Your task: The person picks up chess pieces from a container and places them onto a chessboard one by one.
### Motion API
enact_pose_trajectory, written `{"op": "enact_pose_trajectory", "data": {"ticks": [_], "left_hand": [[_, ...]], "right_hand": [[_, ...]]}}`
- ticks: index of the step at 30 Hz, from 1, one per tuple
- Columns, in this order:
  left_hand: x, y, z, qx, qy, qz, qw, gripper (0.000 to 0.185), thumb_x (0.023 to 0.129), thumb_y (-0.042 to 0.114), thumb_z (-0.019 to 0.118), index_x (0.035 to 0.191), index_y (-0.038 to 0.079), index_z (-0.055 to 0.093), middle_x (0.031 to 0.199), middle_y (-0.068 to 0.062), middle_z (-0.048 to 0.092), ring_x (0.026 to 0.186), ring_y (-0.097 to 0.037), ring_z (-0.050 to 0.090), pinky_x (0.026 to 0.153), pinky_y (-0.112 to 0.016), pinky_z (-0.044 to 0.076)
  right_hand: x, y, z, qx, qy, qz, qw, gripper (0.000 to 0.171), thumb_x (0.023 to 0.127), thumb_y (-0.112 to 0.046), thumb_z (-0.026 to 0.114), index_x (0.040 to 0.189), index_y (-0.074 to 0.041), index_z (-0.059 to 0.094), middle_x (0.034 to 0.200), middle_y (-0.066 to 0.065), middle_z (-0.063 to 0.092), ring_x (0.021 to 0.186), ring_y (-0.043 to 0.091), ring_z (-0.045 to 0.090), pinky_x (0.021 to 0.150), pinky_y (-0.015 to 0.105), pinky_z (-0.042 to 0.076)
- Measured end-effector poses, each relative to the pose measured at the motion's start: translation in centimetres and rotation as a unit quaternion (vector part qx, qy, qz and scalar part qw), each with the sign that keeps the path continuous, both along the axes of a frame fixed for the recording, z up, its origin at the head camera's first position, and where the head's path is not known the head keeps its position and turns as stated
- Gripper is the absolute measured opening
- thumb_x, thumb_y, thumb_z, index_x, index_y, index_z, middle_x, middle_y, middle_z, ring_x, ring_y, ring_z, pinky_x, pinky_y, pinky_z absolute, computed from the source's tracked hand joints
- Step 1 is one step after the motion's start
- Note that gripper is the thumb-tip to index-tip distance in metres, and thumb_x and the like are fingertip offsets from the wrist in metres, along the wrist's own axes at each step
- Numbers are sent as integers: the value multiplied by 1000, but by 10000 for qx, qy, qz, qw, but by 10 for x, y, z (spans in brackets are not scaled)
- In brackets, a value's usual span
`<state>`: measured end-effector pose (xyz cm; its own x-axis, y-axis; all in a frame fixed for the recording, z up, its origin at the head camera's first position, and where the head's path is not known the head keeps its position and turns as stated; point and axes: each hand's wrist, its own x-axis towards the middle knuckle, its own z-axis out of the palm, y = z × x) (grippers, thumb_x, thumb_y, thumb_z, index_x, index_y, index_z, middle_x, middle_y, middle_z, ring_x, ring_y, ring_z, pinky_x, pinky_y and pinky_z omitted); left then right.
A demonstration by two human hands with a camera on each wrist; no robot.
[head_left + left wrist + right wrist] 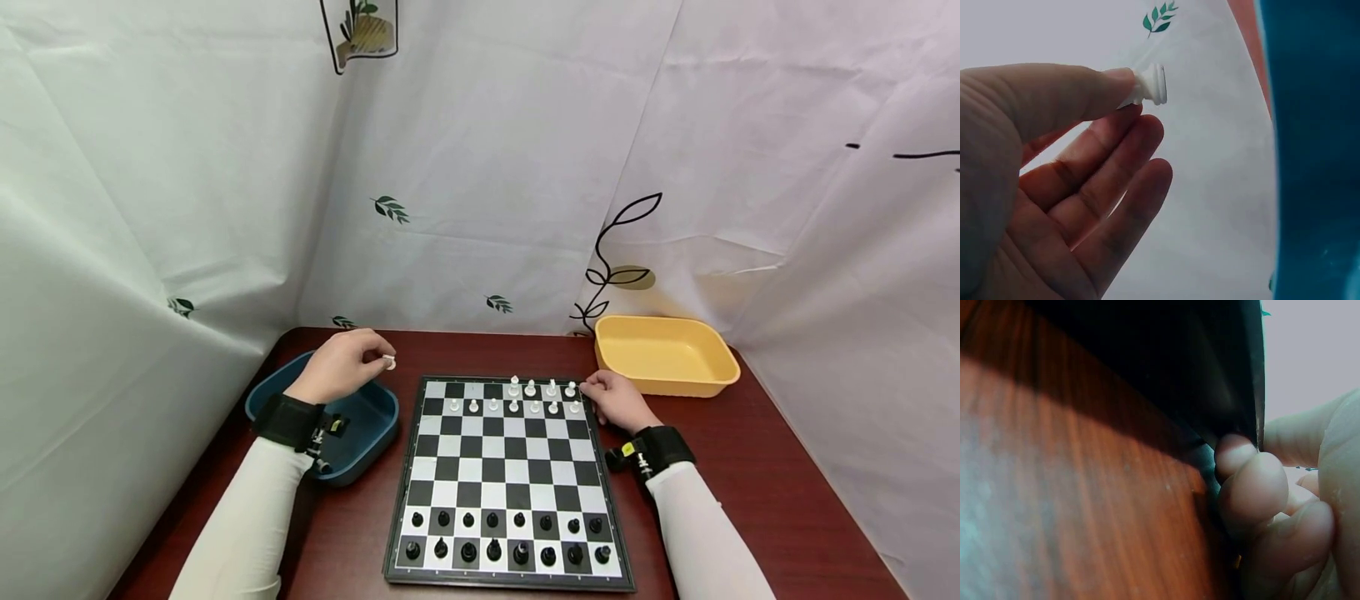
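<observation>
Head view shows sixteen black plastic chessmen (pixel 495 537) and eleven white ones (pixel 525 398) on the folding chessboard (pixel 510 467). Left hand (pixel 341 365) pinches a twelfth small white plastic chess piece (pixel 1150 86) above the blue tray (pixel 360 433). Right hand (pixel 618 400) rests at the board's far corner, fingers curled against its edge; whether it grips anything is hidden.

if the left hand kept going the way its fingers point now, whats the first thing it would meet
Probably the chessboard. The left hand, pinching a white chess piece above the blue tray, points toward the board's empty far-left squares, though depth is unclear.
</observation>
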<state>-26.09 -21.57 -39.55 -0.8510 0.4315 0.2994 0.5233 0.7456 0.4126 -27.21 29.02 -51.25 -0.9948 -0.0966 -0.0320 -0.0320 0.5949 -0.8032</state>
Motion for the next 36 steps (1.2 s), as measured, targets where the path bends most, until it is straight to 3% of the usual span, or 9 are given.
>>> {"op": "enact_pose_trajectory", "data": {"ticks": [10,20,28,36], "left_hand": [[-11,37,7,-472,-31,-508,9976,11,99,2,79,106,10,82,100,-2,73,86,-19,63,83,-40,60],[-24,74,-4,-1399,30,-931,9858,15,99,-1,77,103,12,84,101,-3,76,91,-18,69,88,-39,61],[-33,95,-18,-1775,10,-1209,9767,15,100,-1,77,104,9,86,101,-5,78,95,-19,73,90,-38,62],[-33,111,-17,-2126,-25,-1324,9681,18,100,-5,75,104,8,87,101,-3,79,97,-21,75,92,-38,62]], "right_hand": [[-1,1,-2,48,29,40,10000,23,112,-22,65,114,1,66,61,2,57,52,20,60,55,35,51],[-1,2,-3,29,26,63,10000,22,112,-22,65,113,0,66,62,2,57,52,20,60,55,35,51],[-1,2,-3,18,32,40,10000,23,112,-23,65,113,0,66,62,2,57,53,20,60,55,35,51],[-1,2,-1,-3,30,42,10000,23,112,-22,64,114,0,66,63,2,57,53,21,60,55,35,51]]}}
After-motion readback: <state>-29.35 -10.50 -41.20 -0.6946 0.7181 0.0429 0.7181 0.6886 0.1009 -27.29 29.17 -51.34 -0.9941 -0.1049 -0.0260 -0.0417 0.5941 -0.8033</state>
